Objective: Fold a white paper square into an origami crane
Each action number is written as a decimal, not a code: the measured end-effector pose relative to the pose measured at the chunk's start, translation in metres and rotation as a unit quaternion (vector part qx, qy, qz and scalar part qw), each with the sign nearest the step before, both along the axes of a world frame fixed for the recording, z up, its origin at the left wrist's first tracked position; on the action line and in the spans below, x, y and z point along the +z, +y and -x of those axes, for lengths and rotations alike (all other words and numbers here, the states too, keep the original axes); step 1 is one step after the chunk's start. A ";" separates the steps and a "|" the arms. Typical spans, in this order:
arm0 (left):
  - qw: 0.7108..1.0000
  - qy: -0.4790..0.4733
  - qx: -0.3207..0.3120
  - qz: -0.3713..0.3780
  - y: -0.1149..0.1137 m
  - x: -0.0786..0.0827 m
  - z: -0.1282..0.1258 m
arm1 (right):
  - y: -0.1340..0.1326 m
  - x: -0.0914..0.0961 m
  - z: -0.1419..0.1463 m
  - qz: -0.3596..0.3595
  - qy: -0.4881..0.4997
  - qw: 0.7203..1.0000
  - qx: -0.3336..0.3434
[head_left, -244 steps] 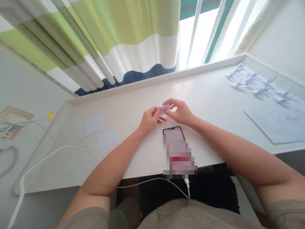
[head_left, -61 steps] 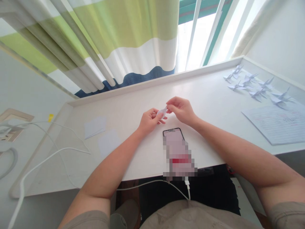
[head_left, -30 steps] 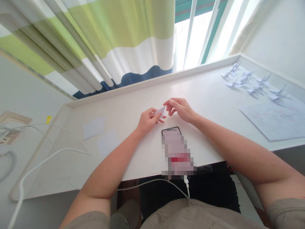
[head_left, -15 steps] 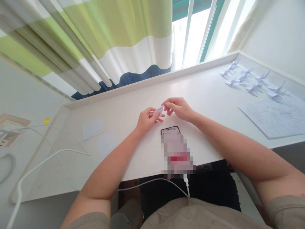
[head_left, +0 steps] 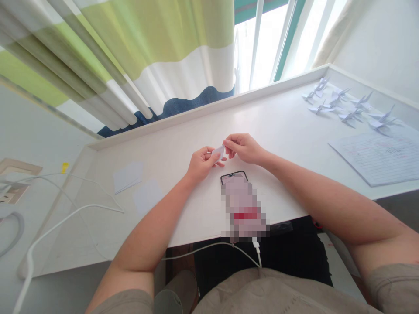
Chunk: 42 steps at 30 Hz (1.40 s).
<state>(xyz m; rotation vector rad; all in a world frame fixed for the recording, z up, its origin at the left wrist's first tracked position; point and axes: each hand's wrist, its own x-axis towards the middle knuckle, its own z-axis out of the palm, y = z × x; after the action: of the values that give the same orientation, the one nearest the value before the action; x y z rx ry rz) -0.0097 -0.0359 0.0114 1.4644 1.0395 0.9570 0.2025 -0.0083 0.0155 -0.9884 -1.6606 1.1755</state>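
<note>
Both hands meet over the middle of the white desk [head_left: 288, 126]. My left hand [head_left: 200, 163] pinches a small folded piece of white paper [head_left: 218, 152] between thumb and fingers. My right hand [head_left: 244, 148] grips the same paper's upper right end with its fingertips. The paper is held just above the desk, beyond the top of a phone [head_left: 242, 201] lying flat in front of me.
Several folded paper cranes [head_left: 347, 107] sit at the far right, beside a lined sheet [head_left: 379, 158]. Two blank white squares [head_left: 128, 176] lie at the left. A white cable [head_left: 65, 218] loops over the left side; another plugs into the phone. A striped curtain [head_left: 147, 56] hangs behind.
The hands keep working the small paper in nearly the same spot; the right fingertips have closed in on its end. The view has shifted slightly.
</note>
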 end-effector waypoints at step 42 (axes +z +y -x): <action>0.999 0.003 -0.031 0.023 0.006 0.003 0.002 | 0.002 -0.006 0.005 -0.025 -0.004 1.000 -0.013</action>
<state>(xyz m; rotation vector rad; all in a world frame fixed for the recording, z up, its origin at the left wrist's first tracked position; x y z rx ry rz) -0.0114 -0.0302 0.0141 1.4530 1.0075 0.8792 0.1972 -0.0065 0.0098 -0.9820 -1.6694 1.1090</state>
